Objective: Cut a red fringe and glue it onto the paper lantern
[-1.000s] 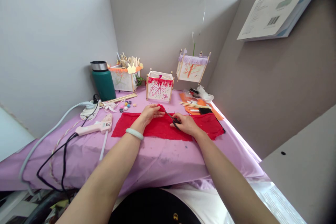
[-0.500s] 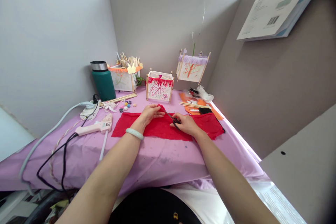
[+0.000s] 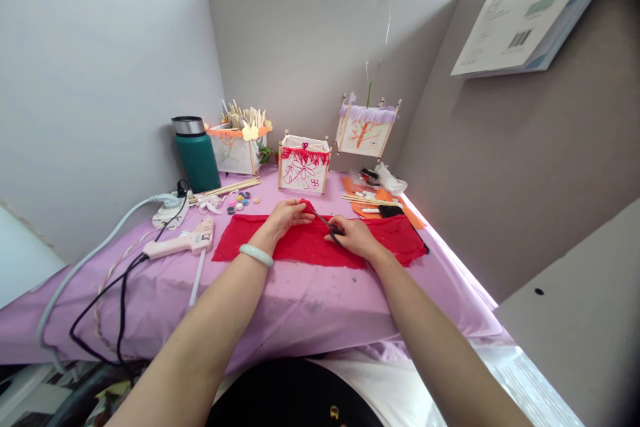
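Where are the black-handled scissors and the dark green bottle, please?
Black-handled scissors (image 3: 337, 231): head view, on the handle.
Dark green bottle (image 3: 197, 161): head view, mid-body.

L hand (image 3: 287, 217) w/ red fabric (image 3: 309, 204) | R hand (image 3: 353, 237) w/ scissors (image 3: 334, 229), blades at fabric

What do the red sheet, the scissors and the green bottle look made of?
Red sheet: thin matte fabric or crepe-like paper; soft wrinkles and uneven edge fit either.
Scissors: likely metal blades, slim and grey; dark handles, probably plastic.
Green bottle: probably metal, smooth satin coating, given the bare silvery neck.
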{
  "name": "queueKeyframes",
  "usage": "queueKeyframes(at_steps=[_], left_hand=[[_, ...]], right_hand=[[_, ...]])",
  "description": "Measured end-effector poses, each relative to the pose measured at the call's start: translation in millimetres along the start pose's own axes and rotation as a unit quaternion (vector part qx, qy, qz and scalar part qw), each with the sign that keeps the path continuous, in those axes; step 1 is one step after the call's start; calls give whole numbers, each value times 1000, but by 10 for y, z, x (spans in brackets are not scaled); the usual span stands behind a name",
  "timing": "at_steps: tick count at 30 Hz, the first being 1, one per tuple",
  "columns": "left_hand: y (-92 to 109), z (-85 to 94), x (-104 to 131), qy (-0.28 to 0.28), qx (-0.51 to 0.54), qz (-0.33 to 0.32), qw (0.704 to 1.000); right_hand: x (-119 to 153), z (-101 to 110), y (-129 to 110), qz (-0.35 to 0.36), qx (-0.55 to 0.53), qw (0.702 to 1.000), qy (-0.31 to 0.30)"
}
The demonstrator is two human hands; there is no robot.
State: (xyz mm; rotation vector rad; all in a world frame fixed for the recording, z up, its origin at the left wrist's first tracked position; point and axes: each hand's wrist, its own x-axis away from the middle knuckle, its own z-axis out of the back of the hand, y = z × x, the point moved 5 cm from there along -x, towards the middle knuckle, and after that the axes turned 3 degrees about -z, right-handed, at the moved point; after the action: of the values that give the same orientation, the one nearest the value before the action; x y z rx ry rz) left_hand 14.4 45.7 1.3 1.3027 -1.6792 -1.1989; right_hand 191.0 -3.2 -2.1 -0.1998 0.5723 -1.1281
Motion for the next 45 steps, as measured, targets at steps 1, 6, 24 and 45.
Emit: queueKeyframes(at_steps=[1, 6, 24, 45], left_hand=[[1, -1, 1, 0, -1, 0, 1000], [7, -5, 6, 2, -2, 2, 1000], [8, -19, 18, -2, -21, 0, 1000], [5, -15, 15, -3, -20, -1, 1000]], right_hand=[[0, 0, 1, -1, 2, 1000, 0], [6, 8, -14, 3, 2, 1000, 1], [4, -2, 0, 6, -6, 1000, 0], [-2, -4, 13, 6, -1, 1000, 6]])
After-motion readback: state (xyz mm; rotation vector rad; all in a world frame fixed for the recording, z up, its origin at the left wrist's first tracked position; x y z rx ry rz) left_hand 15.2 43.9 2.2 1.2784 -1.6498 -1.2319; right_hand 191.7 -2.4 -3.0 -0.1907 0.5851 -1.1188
